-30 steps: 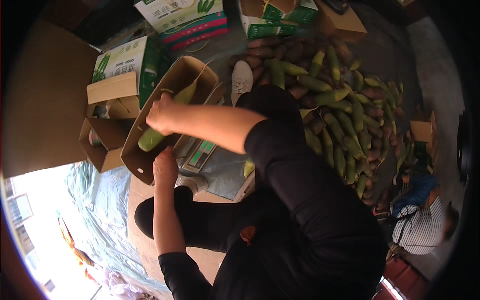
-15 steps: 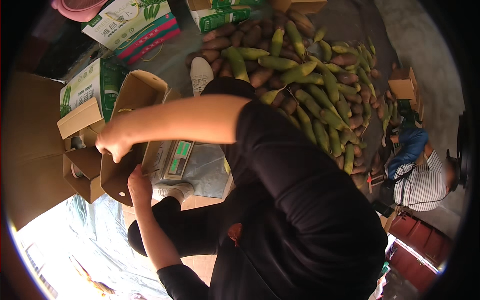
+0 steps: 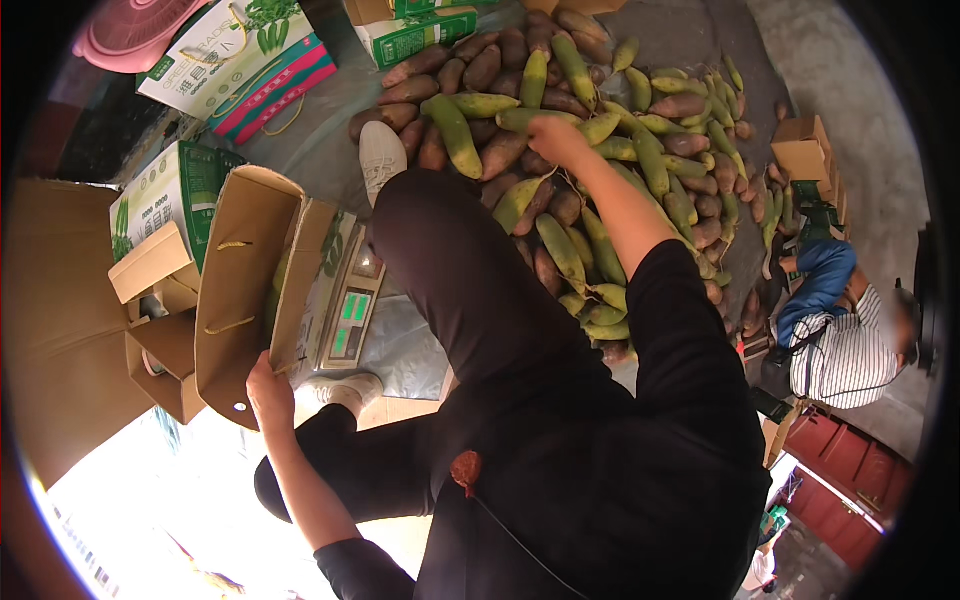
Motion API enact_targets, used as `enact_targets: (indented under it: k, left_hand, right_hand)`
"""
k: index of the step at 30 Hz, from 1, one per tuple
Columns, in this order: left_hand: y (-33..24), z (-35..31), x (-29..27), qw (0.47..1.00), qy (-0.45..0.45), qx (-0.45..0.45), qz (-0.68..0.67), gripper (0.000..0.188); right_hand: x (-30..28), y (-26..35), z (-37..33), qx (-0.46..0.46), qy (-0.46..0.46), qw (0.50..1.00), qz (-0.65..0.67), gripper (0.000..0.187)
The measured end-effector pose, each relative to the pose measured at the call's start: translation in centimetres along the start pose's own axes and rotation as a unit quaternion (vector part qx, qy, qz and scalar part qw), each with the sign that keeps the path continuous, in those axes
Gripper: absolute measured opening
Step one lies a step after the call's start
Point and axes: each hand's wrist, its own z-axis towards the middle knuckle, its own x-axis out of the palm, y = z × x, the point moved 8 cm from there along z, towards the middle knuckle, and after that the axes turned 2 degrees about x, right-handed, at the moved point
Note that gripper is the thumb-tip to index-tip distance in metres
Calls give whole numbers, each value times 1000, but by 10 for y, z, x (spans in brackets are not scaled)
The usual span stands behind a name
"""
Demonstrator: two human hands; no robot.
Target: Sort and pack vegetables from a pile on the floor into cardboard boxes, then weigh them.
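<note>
My left hand point(image 3: 270, 392) grips the near lower edge of an open cardboard box point(image 3: 235, 300), its fingers closed on the rim. The box stands tilted, with yellow cord handles on its inner wall. Something green shows deep inside it. A digital scale point(image 3: 350, 315) with a lit green display lies right beside the box. Over the vegetable pile, my right hand point(image 3: 560, 140) bends its fingers down among the roots. It touches or nearly touches a reddish-brown root point(image 3: 503, 153) and a long green radish point(image 3: 520, 119); its fingertips are partly hidden.
Green radishes point(image 3: 655, 165) and reddish-brown roots spread across the floor. Smaller open cartons point(image 3: 165, 360) and a green-white box point(image 3: 160, 200) stand at left. Printed boxes point(image 3: 235, 60) and a pink basket point(image 3: 135, 35) lie far left. Another person point(image 3: 845, 345) sits at right.
My right hand has left the box and swung right to the vegetable pile. My left hand stays on the box edge, and the box has tilted, its opening turned more toward me.
</note>
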Motion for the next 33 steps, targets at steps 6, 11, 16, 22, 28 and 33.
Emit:
enact_targets:
  k: [6,11,16,22,28,33]
  left_hand:
    - [12,-9,-5,999,-17,-29,11,20]
    - [-5,4,3,1000,-5,-12,-7,21]
    - [6,-5,-4,999,-28,-12,-14,23]
    - [3,-5,-7,999,-2,-29,46,32]
    - [-2,2,1,999,-13,-19,27,32]
    - [12,-12,-4,998,-31,-21,48,33]
  right_hand:
    - [79,-52,-42,104,46,993,12,30]
    - [105,-96,-49,19,-69,997,-33,34]
    - [129,-93,-52,186,121,974,-55,21]
    - [99,-67,-55,180,48,981,-52,25]
    - [110,-85,-52,137,134,974,120,28]
    - [82,1,-68,257,152,883,361,31]
